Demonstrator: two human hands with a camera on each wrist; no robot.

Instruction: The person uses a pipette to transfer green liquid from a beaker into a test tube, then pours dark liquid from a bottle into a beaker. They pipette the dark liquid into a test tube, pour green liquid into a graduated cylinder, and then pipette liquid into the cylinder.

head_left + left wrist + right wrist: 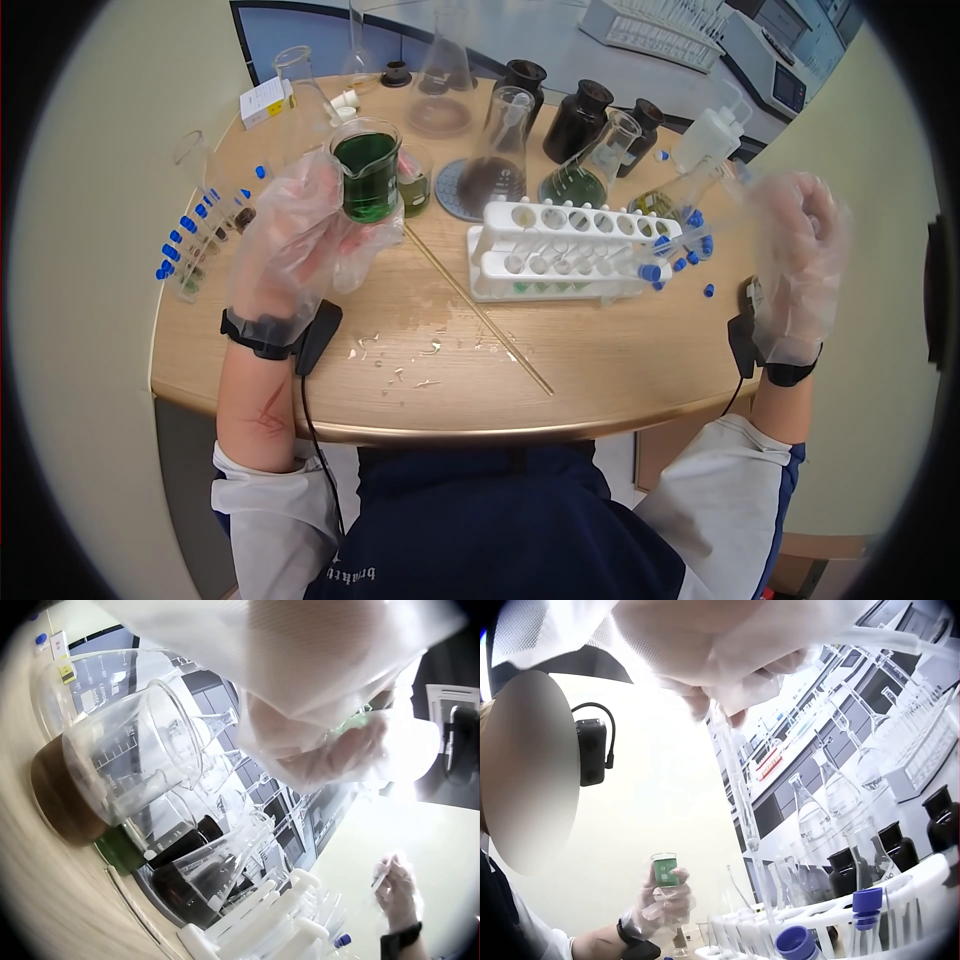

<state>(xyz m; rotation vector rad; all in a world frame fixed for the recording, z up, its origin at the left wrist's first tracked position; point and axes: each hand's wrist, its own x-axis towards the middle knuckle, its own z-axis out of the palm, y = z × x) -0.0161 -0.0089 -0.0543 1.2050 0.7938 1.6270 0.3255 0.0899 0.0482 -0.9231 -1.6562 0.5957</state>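
- Near edge of the tabletop [620, 365]: liquid drops [432, 347] lie left of centre. A thin rod [484, 315] lies diagonally, one end toward the near edge, the other below the beaker.
- Left hand [280, 235], gloved: grips the beaker [368, 190] with fingers curled round its wall. The beaker is raised over the left part of the tabletop, near upright, mouth up, with green liquid inside.
- Right hand [800, 240], gloved: pinches a clear dropper [742, 806] over the right edge of the tabletop. In the head view the dropper's long axis slopes down and to the left, toward the rack. Whether its tip is inside a tube cannot be told.
- White rack [500, 235]: stands between the hands, its long axis left to right, roughly along the near edge. It holds clear tubes. A blue cap [650, 273] shows at its right end.
- Governing relation: the beaker is just beyond the rack's left end; the dropper is at its right end. The rack's length separates dropper and beaker mouth. The right hand is nearer the capped end, the left hand nearer the opposite end.
- Behind the rack: a conical flask [495, 165] on a round blue mat [452, 190], then dark bottles [578, 125] toward the far edge.
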